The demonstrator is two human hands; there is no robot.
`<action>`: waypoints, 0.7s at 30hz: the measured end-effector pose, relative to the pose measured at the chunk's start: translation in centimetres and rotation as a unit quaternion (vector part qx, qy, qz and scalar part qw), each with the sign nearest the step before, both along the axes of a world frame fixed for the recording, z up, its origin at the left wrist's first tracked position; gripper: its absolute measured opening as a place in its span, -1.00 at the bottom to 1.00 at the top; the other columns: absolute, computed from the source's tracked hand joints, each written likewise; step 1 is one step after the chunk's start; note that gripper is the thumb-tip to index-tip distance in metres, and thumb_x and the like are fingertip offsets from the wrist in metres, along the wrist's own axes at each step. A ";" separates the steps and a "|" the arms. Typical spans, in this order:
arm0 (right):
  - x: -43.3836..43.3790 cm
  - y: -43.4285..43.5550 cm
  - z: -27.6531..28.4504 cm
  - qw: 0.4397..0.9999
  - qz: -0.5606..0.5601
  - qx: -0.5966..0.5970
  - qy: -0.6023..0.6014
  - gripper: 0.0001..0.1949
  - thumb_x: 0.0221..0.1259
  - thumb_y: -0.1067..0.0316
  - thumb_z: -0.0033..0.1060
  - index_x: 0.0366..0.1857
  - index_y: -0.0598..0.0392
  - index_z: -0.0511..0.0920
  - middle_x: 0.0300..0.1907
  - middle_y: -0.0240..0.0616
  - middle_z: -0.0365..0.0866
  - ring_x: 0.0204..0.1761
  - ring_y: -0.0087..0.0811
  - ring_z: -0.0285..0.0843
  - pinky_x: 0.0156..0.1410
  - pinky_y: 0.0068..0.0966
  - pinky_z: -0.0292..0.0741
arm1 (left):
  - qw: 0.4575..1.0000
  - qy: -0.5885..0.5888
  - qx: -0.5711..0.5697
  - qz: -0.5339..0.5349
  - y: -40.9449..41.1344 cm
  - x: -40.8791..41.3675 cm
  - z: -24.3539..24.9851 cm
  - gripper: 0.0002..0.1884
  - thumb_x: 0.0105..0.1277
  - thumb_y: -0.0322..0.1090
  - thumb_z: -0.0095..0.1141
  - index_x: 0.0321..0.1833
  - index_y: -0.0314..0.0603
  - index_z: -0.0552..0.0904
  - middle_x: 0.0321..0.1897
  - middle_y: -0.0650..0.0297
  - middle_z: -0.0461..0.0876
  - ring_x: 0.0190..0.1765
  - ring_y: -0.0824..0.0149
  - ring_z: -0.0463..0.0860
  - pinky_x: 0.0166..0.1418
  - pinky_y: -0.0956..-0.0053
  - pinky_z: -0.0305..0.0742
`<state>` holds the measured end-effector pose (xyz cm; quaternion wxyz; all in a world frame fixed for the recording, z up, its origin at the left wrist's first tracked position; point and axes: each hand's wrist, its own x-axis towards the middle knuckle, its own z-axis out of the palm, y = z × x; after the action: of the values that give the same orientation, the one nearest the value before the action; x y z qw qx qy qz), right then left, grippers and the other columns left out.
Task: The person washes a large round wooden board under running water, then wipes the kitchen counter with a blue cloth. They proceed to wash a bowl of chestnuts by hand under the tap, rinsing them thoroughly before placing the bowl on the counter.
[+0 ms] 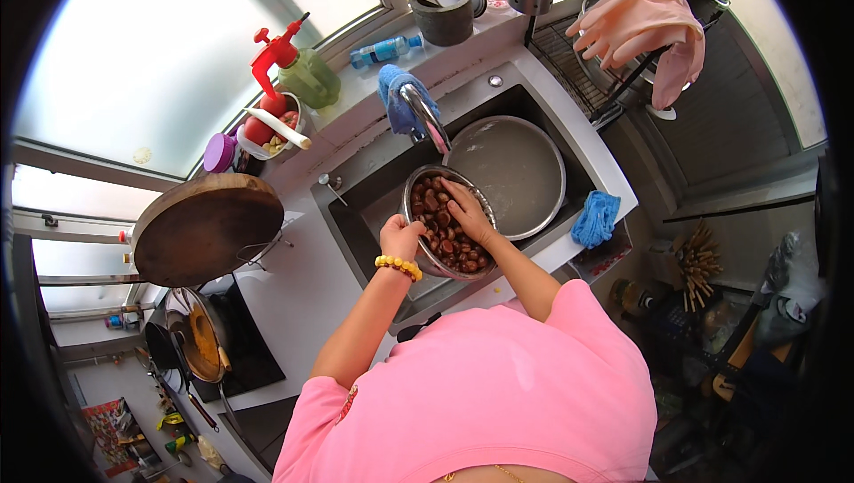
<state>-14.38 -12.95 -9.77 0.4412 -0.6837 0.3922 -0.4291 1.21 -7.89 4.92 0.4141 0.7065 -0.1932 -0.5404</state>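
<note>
A metal bowl point(408, 197) full of brown chestnuts point(460, 255) is held tilted over the kitchen sink point(373, 233). My left hand point(400, 237) grips its near left rim, a yellow beaded bracelet on the wrist. On the chestnuts at the right side lies my right hand point(469, 211), fingers spread flat. Just beyond the bowl, the chrome faucet point(427, 116) curves down, with a blue cloth point(395, 99) draped over its base. A large round metal basin point(510, 163) of cloudy water fills the right part of the sink.
A round wooden chopping board point(207, 229) stands at the left, near a wok point(200, 343) on the stove. A spray bottle point(307, 76), a bowl of tomatoes point(257, 131) and a stone mortar point(446, 19) line the sill. Pink rubber gloves point(640, 26) hang at right; a blue rag point(596, 219) lies on the counter edge.
</note>
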 end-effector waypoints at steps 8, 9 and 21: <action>0.4 -0.1 0.2 1.000 0.002 0.000 -0.026 -0.45 0.43 -0.02 -0.10 0.39 0.05 0.32 0.38 -0.06 0.29 0.42 -0.08 0.20 0.50 -0.30 0.09 | 1.000 -0.014 -0.013 -0.012 -0.2 0.0 0.4 -0.88 0.07 -0.55 0.16 -0.47 -0.20 0.48 -0.59 0.34 0.52 -0.60 0.45 0.48 -0.56 0.51 0.42; 0.5 0.0 0.1 0.999 0.002 0.002 -0.033 -0.45 0.43 -0.02 -0.10 0.39 0.05 0.32 0.38 -0.06 0.29 0.42 -0.08 0.20 0.51 -0.30 0.09 | 1.000 -0.019 -0.010 -0.020 -0.2 0.1 0.4 -0.88 0.09 -0.56 0.14 -0.45 -0.19 0.48 -0.57 0.33 0.53 -0.59 0.44 0.49 -0.56 0.50 0.42; 1.4 0.5 -0.5 0.997 -0.011 0.016 -0.069 -0.47 0.43 0.05 -0.07 0.39 0.09 0.32 0.39 -0.07 0.28 0.43 -0.13 0.19 0.53 -0.34 0.05 | 0.997 -0.054 -0.012 -0.060 -0.4 0.5 -0.1 -0.88 0.14 -0.58 0.13 -0.41 -0.17 0.48 -0.54 0.31 0.56 -0.59 0.43 0.52 -0.55 0.52 0.42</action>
<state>-12.94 -12.41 -10.24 0.4736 -0.6404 0.3754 -0.4740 1.73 -8.32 4.81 0.3781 0.7169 -0.2639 -0.5230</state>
